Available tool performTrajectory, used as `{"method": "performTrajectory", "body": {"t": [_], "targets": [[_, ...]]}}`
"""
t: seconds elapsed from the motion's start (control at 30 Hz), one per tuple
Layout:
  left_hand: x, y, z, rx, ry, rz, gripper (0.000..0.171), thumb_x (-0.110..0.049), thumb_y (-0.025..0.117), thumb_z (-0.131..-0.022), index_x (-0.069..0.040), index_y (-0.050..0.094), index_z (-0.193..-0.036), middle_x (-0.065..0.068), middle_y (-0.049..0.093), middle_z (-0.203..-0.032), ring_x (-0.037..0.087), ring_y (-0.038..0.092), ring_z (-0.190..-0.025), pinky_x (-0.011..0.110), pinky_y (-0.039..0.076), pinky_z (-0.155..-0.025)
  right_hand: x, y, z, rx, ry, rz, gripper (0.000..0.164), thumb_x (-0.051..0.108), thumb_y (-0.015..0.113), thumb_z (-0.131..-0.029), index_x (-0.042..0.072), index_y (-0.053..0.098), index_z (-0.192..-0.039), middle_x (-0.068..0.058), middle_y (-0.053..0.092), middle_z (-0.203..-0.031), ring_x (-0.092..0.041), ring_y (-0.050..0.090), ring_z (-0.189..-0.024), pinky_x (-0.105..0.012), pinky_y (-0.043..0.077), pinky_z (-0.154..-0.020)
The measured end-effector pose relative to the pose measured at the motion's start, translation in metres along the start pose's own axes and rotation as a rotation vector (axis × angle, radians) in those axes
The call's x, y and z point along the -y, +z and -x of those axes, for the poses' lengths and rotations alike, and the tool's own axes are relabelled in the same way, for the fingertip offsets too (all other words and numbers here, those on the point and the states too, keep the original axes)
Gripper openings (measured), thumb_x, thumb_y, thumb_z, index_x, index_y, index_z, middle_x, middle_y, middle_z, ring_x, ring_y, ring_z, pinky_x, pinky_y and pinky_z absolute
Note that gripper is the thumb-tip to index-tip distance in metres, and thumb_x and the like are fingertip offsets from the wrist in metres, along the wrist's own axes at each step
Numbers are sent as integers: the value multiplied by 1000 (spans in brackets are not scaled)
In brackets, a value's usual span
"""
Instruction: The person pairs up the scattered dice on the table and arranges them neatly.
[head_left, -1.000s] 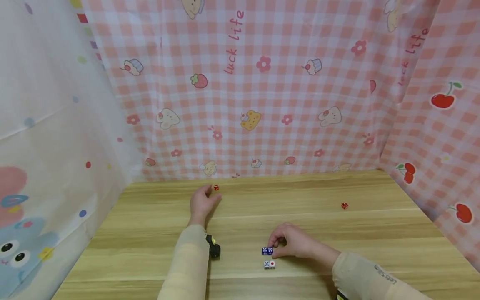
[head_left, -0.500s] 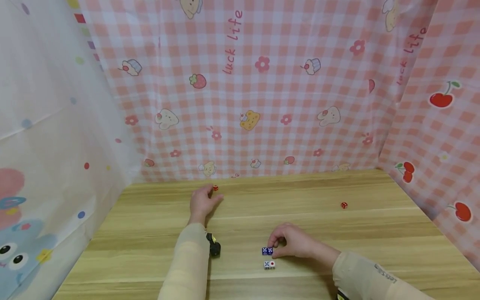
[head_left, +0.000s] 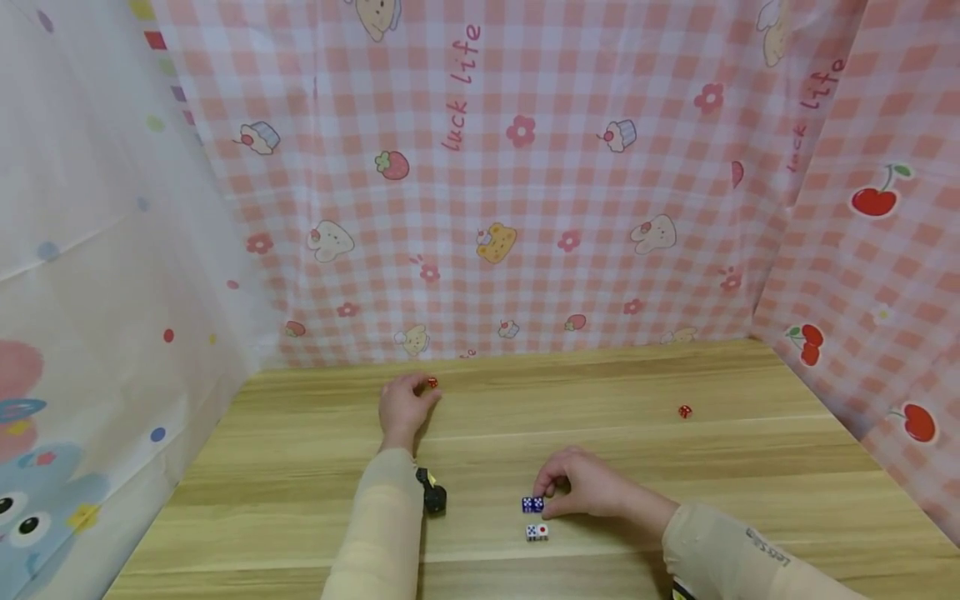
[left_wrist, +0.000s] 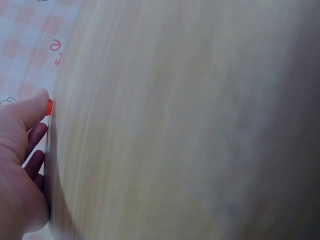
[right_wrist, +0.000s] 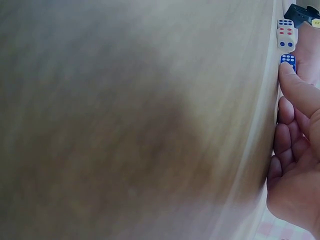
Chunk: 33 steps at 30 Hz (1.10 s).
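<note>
My left hand [head_left: 403,410] reaches to the back of the table and pinches a red die [head_left: 432,382] between thumb and finger. In the left wrist view, that red die [left_wrist: 49,107] peeks out at the thumb tip. Nearer the front, two blue dice [head_left: 528,504] stand side by side, and my right hand [head_left: 588,487] grips the right-hand one by thumb and fingers. The right wrist view has the thumb against a blue die [right_wrist: 288,58]. Just in front of the blue pair, two white dice [head_left: 532,532] lie side by side.
A second red die [head_left: 685,412] lies at the back right of the wooden table [head_left: 600,400]. Checked cloth [head_left: 525,192] hangs behind and to the right, and a pale printed cloth [head_left: 97,275] on the left. A black wrist device [head_left: 433,497] sits at my left sleeve.
My left thumb and finger have closed on the red die, which has come slightly nearer. My right hand stays at the blue dice. The head view has shifted a little.
</note>
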<state>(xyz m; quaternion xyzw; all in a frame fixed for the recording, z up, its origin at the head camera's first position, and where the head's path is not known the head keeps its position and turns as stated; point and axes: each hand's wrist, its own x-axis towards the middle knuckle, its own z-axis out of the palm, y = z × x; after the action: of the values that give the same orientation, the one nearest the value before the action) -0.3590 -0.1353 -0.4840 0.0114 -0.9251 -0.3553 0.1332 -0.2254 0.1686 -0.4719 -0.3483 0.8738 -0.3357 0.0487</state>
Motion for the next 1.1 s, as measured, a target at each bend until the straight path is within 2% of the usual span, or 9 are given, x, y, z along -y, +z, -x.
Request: {"method": "performTrajectory", "body": {"t": [0.17,0.37,0.6,0.87,1.1], "targets": [[-1,2,-1,-33,-49,58,27,-23,81,-83,-13,76,-107,6,70,-112,30,51,-113,45,37,-101,0,0,0,2,9,-6,18,25,86,-74,23,72,-85,19,60,-80,-4,49,-83,-29,38,-81],[-3,3,0,-47,-64,73,19,-21,82,-82,-14,77,-98,4,71,-105,29,53,-110,44,37,-102,1,-1,0,-4,17,-7,18,25,86,-75,23,72,-85,18,60,-80,-4,49,-83,-30,37,-80],[-6,3,2,-38,-93,76,20,-21,81,-82,-13,77,-100,5,70,-104,28,55,-110,45,37,-102,0,0,1,-5,4,-7,17,25,86,-75,23,72,-86,18,61,-81,-4,49,-84,-30,38,-80],[-8,5,3,-81,-91,43,19,-23,83,-81,-12,78,-96,7,70,-101,30,55,-106,44,41,-95,-1,1,-1,4,24,-12,17,24,86,-75,23,73,-86,19,61,-81,-4,49,-84,-30,37,-81],[-9,7,3,-82,-121,53,15,-20,82,-82,-12,78,-95,6,70,-101,29,56,-106,44,42,-95,-1,2,0,9,35,-24,18,24,86,-74,23,72,-86,18,61,-81,-3,49,-84,-29,38,-81]]}}
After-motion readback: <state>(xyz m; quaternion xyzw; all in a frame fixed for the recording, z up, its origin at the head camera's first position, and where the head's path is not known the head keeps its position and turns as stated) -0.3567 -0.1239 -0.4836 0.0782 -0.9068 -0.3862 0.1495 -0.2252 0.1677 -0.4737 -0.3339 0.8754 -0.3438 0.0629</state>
